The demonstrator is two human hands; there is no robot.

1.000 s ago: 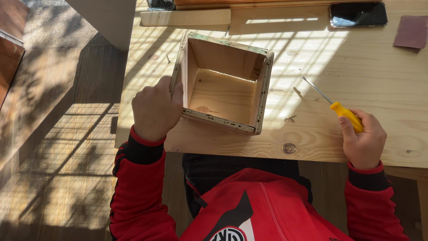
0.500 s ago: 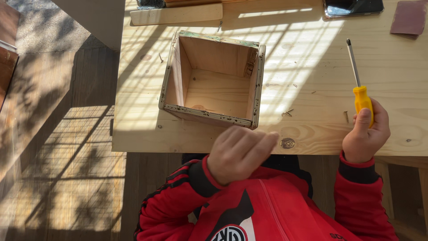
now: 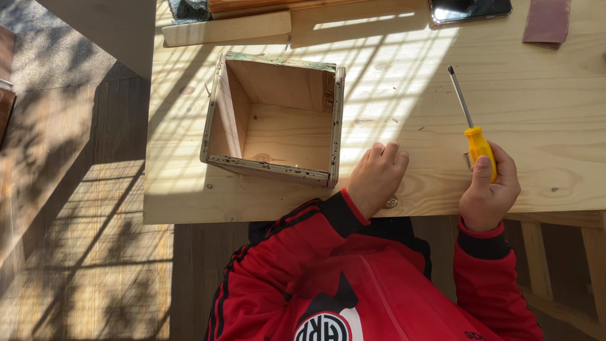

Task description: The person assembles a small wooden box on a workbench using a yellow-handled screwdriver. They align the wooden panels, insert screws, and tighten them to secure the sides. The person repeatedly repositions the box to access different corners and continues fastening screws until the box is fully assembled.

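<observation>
Left of centre on the bench [image 3: 543, 107] sits an open wooden box [image 3: 274, 120]. Just right of its lower corner, the left hand [image 3: 377, 177] rests curled on the bench, holding nothing. At right, the right hand [image 3: 489, 189] grips a yellow-handled screwdriver [image 3: 473, 129], shaft pointing to the upper frame.

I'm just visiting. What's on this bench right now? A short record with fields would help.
Surface: pale wooden table
Left hand: closed in a loose fist, resting on the table beside the wooden box, apart from it
Right hand: gripping the yellow-handled screwdriver, blade pointing away
Box: open-topped, empty
Far edge: wood strip, phone, sandpaper sheet
</observation>
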